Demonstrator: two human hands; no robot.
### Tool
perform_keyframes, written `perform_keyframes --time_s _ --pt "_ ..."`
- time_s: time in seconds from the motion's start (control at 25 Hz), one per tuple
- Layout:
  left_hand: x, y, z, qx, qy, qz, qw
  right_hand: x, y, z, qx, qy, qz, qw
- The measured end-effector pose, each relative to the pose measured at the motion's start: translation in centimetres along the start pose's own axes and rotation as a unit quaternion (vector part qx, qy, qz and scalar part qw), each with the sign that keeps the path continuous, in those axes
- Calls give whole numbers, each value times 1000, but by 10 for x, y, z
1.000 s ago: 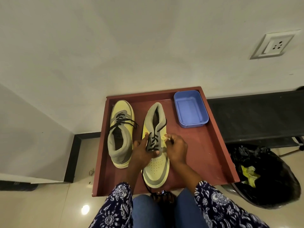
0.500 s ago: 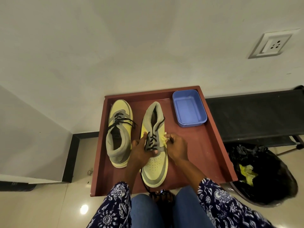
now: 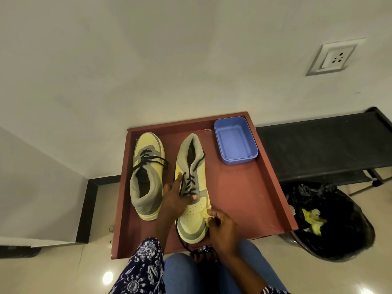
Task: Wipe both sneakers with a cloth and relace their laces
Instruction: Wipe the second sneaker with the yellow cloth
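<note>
Currently 2 yellow-and-grey high-top sneakers sit side by side on a reddish-brown square tray (image 3: 250,200) in the centre of the frame. The left sneaker (image 3: 146,177) lies in the tray's left half, toe toward the top of the frame, black lace (image 3: 148,159) loosely threaded with ends trailing right. The right sneaker (image 3: 192,187) lies just beside it, reversed: grey collar toward the top, perforated yellow toe toward the bottom edge of the tray. Its black lace (image 3: 188,183) is threaded through the lower eyelets, and 1 loose end hangs off the tray's bottom edge.

Left hand (image 3: 175,198) rests on the right sneaker at mid-foot, fingers spread across the lace area, thumb up along the sneaker's left side, steadying it. Right hand (image 3: 220,224) is lower, at the right side of the toe, fingers curled and pinching a small crumpled yellow cloth (image 3: 205,212) against the toe's edge.

A blue rectangular plastic tub (image 3: 235,141) sits in the tray's upper right corner, apart from both sneakers. A black bench (image 3: 324,145) runs along the right of the frame, with a black bin bag (image 3: 331,221) holding yellow scraps at lower right. A white wall socket (image 3: 333,57) is at upper right. Floral sleeves and blue jeans fill the bottom centre.
</note>
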State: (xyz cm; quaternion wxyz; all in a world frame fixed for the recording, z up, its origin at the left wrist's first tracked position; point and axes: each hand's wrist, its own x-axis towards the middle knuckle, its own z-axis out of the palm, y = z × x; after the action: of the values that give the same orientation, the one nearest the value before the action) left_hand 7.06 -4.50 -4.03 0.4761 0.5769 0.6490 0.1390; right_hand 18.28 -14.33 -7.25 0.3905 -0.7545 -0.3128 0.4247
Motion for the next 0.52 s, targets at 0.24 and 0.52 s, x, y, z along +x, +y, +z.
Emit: perform_keyframes --time_s 0.24,0.52 --pt "1 0 -2 -6 -9 -15 1000 25 -10 3 -10 32 11 999" --pt "0 0 -9 5 -27 -3 1000 78 -40 14 -36 20 9 999"
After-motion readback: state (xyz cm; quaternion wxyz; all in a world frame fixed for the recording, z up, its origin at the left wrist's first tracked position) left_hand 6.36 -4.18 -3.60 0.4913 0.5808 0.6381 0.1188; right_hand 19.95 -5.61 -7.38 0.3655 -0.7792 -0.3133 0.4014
